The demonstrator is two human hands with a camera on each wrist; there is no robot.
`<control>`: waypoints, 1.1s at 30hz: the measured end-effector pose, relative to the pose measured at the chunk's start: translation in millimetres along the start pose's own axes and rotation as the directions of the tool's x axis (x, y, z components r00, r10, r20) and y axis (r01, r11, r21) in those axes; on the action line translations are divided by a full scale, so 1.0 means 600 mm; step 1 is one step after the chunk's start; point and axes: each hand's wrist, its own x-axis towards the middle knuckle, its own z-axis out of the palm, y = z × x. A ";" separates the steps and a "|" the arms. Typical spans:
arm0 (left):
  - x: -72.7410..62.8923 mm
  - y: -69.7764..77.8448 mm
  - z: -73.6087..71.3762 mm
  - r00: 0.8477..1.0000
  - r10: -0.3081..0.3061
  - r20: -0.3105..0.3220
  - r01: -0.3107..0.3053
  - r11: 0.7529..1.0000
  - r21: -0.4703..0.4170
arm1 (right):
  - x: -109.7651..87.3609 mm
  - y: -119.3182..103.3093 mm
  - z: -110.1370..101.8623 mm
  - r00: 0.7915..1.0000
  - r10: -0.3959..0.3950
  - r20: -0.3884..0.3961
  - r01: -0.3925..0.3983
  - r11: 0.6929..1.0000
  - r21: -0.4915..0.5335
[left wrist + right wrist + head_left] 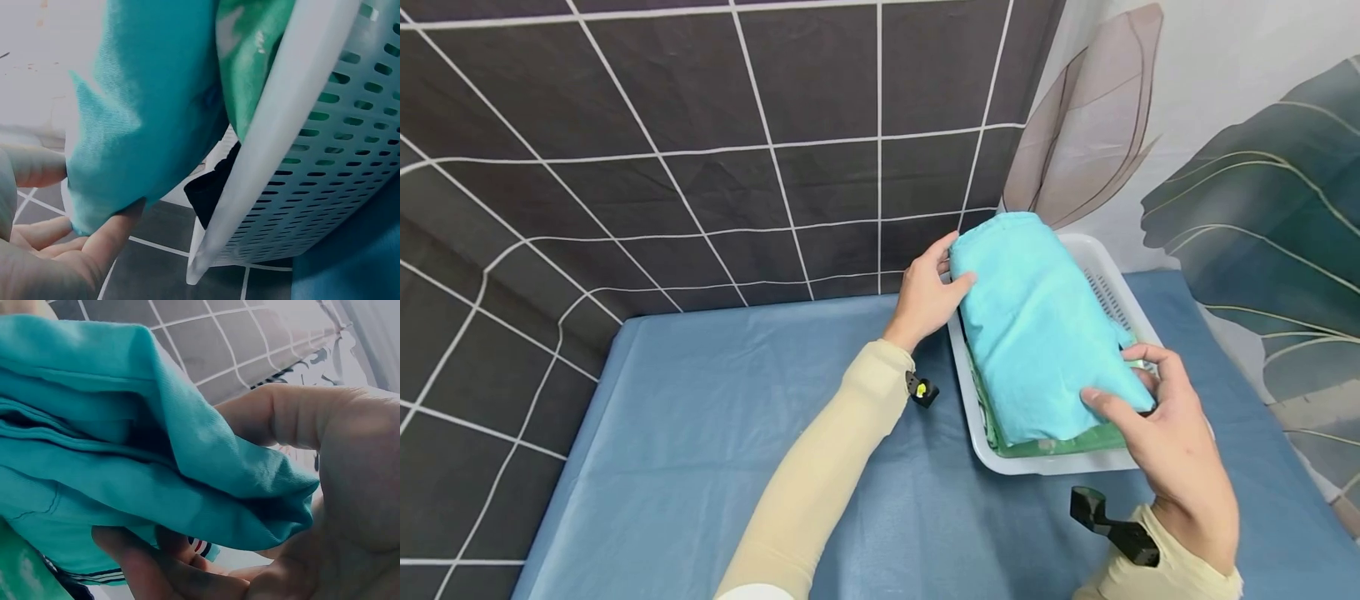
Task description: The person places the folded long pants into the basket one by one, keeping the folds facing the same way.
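Observation:
A folded turquoise garment (1037,325) lies over a white plastic basket (973,425), covering most of its inside. My left hand (923,296) pinches the garment's far left corner, thumb on top and fingers beneath. At the near right corner, my right hand (1183,442) grips the cloth between thumb and fingers. Layered folds of the turquoise fabric (206,462) show in the right wrist view, with a striped trim (103,575) below. Green cloth (1075,443) sits in the basket under the garment, and a dark piece of fabric (212,194) shows by the rim in the left wrist view.
The basket stands on a blue-covered table (722,433), toward its right end. Behind the table hangs a dark cloth with white grid lines (820,183). A pale curtain with leaf patterns (1247,200) is at the right.

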 end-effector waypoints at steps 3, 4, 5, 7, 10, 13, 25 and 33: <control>0.002 -0.004 0.001 1.000 0.000 0.018 0.000 1.000 0.001 | -0.001 -0.002 0.002 1.000 -0.003 -0.001 0.003 1.000 -0.008; 0.003 -0.006 0.001 1.000 0.000 0.022 0.000 1.000 0.000 | -0.001 -0.002 0.003 1.000 0.000 -0.004 0.000 1.000 -0.013; 0.004 -0.008 0.002 1.000 0.001 0.025 -0.001 1.000 0.002 | -0.001 -0.002 0.004 1.000 0.002 -0.007 -0.002 1.000 -0.009; 0.006 -0.011 0.003 0.999 0.000 0.033 0.000 1.000 0.004 | 0.000 -0.003 0.006 1.000 0.007 -0.013 -0.007 1.000 0.005; 0.008 -0.017 0.005 0.998 0.001 0.055 -0.001 1.000 0.006 | 0.002 -0.003 0.008 1.000 0.014 -0.017 -0.013 1.000 0.028; 0.010 -0.021 0.006 0.997 0.005 0.082 -0.007 1.000 0.023 | 0.003 -0.002 0.009 1.000 0.021 -0.010 -0.021 1.000 0.018; 0.017 -0.039 0.014 0.991 0.019 0.136 -0.033 0.994 0.101 | 0.003 -0.011 0.009 0.993 0.121 0.009 -0.114 0.957 -0.266; 0.014 -0.043 0.020 0.990 -0.010 0.143 -0.010 0.991 0.136 | 0.011 -0.014 0.011 0.979 0.201 -0.016 -0.192 0.901 -0.389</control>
